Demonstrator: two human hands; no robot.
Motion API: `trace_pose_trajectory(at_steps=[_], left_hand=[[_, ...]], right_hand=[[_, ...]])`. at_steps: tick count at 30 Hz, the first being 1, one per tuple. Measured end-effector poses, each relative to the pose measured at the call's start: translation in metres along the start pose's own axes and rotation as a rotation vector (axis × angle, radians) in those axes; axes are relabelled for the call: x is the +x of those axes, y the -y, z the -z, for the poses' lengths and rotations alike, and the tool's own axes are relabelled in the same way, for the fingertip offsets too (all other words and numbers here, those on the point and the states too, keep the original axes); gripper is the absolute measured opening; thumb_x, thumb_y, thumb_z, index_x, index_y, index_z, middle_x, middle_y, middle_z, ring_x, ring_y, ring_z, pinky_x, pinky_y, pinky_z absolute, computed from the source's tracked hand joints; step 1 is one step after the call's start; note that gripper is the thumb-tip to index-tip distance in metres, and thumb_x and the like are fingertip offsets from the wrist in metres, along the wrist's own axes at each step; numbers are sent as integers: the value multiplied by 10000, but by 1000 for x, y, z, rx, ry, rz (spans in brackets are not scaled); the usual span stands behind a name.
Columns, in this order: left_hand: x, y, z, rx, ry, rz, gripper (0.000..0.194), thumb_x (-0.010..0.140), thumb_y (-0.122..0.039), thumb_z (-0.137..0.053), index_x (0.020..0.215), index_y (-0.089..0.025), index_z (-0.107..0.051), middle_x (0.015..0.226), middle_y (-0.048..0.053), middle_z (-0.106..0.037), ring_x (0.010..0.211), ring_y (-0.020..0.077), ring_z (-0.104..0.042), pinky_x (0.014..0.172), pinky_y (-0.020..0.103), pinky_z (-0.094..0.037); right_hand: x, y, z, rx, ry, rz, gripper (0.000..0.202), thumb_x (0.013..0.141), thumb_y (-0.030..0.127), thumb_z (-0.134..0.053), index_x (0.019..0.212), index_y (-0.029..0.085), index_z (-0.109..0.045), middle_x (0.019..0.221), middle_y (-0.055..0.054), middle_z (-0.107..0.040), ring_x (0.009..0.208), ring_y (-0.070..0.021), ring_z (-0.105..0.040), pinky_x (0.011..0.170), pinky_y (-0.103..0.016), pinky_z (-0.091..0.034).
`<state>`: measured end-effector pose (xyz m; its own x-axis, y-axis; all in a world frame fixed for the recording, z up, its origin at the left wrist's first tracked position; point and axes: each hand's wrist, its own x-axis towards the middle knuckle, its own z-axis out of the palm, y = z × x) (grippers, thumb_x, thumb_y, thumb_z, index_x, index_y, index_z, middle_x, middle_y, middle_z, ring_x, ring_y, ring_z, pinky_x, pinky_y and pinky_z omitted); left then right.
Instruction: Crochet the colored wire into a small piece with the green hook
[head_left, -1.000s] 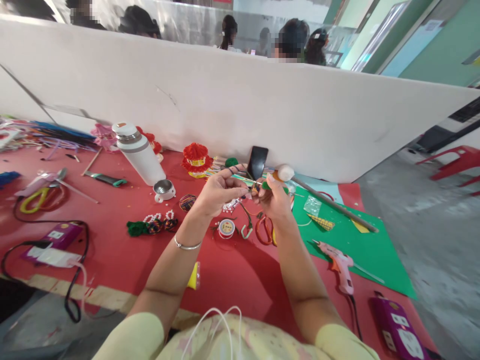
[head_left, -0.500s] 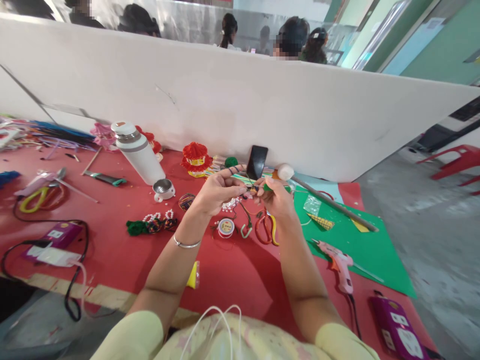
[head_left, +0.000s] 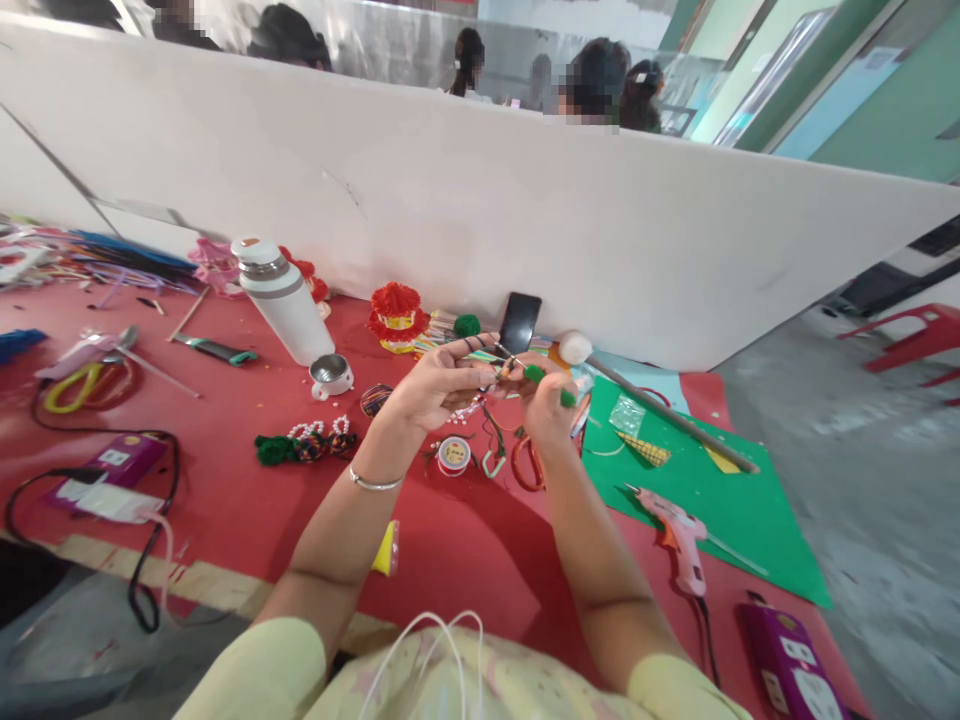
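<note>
My right hand (head_left: 551, 408) is closed around a crochet hook (head_left: 534, 373) with a green handle. Its thin metal shaft points up and left, its tip by my left index finger. My left hand (head_left: 431, 388) pinches a small piece of dark multicoloured yarn work (head_left: 510, 369), and dark yarn winds over its index finger. The yarn piece sits between both hands, partly covered by fingers. Below them lie a round spool (head_left: 454, 456), a pale green hook-shaped clip (head_left: 493, 462) and red-handled scissors or pliers (head_left: 527, 465), partly behind my right wrist.
A white flask (head_left: 281, 305) and a metal-lined cup (head_left: 331, 374) stand left. A phone (head_left: 520, 322) leans against the white partition (head_left: 450, 190). On the right are a green sheet (head_left: 757, 510), a pink glue gun (head_left: 679, 535) and a purple power strip (head_left: 795, 655). A yarn ball (head_left: 375, 400) lies beside my left hand.
My right hand has turned and dropped slightly, bringing the hook's green handle and metal shaft into plainer view. My left hand keeps its pinch nearly in place. The camera view has shifted slightly.
</note>
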<state>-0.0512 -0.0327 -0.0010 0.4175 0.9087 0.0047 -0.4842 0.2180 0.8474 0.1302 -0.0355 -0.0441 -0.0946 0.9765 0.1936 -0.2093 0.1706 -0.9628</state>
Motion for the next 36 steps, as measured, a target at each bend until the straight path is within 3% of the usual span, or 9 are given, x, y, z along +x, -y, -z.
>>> trace_pose_trajectory(at_steps=[4, 8, 16, 21, 27, 36], left_hand=[[0, -5, 8, 11, 9, 44, 583, 612, -190, -999, 1163, -178, -810, 751, 19, -773, 414, 8, -336, 408, 230, -117], [0, -4, 10, 19, 23, 71, 586, 598, -184, -996, 1160, -187, -827, 770, 31, -784, 431, 18, -339, 421, 241, -132], [0, -2, 9, 26, 24, 110, 560, 578, -199, -1008, 1115, -184, -846, 768, 29, -773, 439, 19, -332, 427, 238, -124], [1, -2, 11, 46, 12, 96, 557, 581, -228, -1011, 1111, -181, -849, 762, 36, -762, 443, 27, -339, 435, 251, -149], [0, -3, 13, 70, -12, 84, 550, 613, -203, -1004, 1135, -177, -833, 782, 50, -774, 448, 31, -371, 446, 254, -139], [-1, -7, 13, 52, -30, 80, 660, 636, -155, -1010, 1244, -89, -762, 814, 58, -795, 444, 20, -449, 419, 222, -145]], right_hand=[[10, 11, 6, 116, 9, 57, 658, 798, 871, -709, 597, 245, -669, 677, -48, -724, 647, -219, -752, 455, -308, -556], [10, 15, 12, 131, 72, 42, 605, 771, 792, -802, 579, 223, -722, 633, -41, -714, 508, -166, -670, 397, -280, -505], [6, 19, 24, 121, 170, 79, 462, 807, 631, -814, 602, 218, -789, 723, -76, -787, 497, -171, -671, 448, -320, -560], [5, 21, 25, 90, 171, 79, 434, 802, 617, -823, 628, 220, -813, 728, -67, -795, 476, -166, -663, 454, -328, -576], [3, 19, 28, 66, 197, 120, 396, 896, 543, -778, 686, 215, -850, 766, -67, -812, 508, -174, -708, 518, -335, -607], [1, 23, 30, -45, 179, 168, 392, 925, 545, -760, 705, 230, -836, 719, -53, -801, 548, -195, -717, 559, -351, -636]])
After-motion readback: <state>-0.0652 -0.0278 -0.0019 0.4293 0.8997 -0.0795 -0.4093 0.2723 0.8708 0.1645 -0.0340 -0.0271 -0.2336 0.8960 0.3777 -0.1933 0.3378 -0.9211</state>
